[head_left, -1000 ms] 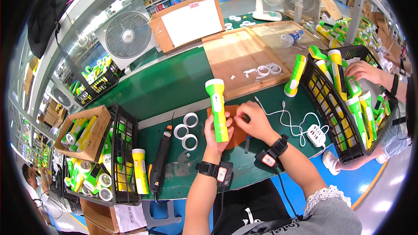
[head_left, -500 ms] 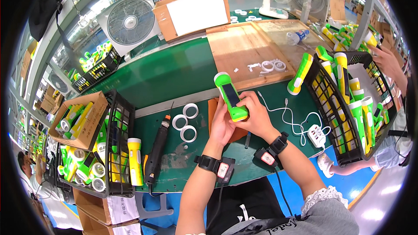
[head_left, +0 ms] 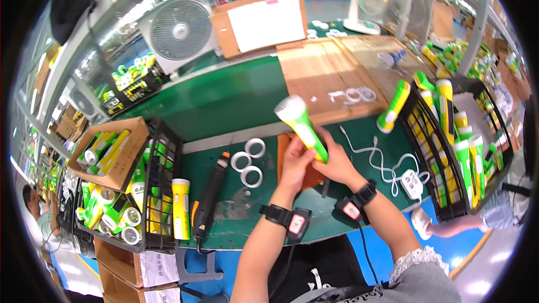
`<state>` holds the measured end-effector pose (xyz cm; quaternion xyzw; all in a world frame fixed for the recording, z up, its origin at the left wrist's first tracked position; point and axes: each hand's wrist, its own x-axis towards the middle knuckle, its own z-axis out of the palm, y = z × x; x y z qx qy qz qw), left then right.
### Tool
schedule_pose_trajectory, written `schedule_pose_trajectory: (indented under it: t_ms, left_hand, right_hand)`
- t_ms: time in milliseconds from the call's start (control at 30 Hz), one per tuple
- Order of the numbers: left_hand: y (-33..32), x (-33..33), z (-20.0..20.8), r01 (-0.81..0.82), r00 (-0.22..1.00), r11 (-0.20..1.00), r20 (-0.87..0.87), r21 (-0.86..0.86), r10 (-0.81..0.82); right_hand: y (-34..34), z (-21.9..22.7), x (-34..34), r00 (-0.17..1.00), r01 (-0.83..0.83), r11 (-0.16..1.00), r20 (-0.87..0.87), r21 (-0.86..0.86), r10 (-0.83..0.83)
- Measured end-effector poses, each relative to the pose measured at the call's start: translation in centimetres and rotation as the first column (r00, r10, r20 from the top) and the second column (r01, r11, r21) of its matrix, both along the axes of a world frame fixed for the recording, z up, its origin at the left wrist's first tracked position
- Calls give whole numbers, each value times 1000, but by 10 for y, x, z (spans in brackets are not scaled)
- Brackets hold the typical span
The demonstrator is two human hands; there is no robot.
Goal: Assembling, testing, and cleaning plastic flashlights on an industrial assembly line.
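At your far left a black crate [head_left: 163, 191] holds flashlights; an electric screwdriver [head_left: 209, 199] lies beside it. Your left hand [head_left: 295, 163] and right hand [head_left: 337, 163] both clasp the green-and-yellow flashlight [head_left: 301, 127], tilted head-up above the green bench [head_left: 224, 101].

Green-and-yellow flashlight [head_left: 301, 127] with pale lens end, green bench top [head_left: 224, 101], white rings [head_left: 250, 160], black electric screwdriver [head_left: 209, 199] with orange tip, black crates [head_left: 160, 191], brown cardboard box [head_left: 261, 22], white cable [head_left: 376, 157], black wristbands [head_left: 278, 214].
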<state>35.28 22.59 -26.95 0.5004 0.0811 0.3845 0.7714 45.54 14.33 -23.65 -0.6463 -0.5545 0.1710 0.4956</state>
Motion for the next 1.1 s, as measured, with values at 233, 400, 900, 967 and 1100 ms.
schedule_pose_trajectory:
  t_ms: [233,400,900,967,1100]
  left_hand:
    - [-13,5,-6,69,998,983,24,-170,-66]
    - [-5,1,-26,-52,991,997,-127,-56,45]
    - [30,-120,204,-133,781,355,-123,926,613]
    - [61,-163,225,-50,530,68,-32,996,848]
    - [144,-283,233,96,76,-186,180,978,981]
  right_hand:
    - [-27,-3,18,953,156,671,69,725,-296]
    - [-65,36,20,832,260,730,237,633,-502]
    - [-402,50,245,142,912,348,626,219,-767]
    - [-451,27,290,218,902,393,598,177,-772]
    - [-525,-34,367,424,879,472,562,-66,-710]
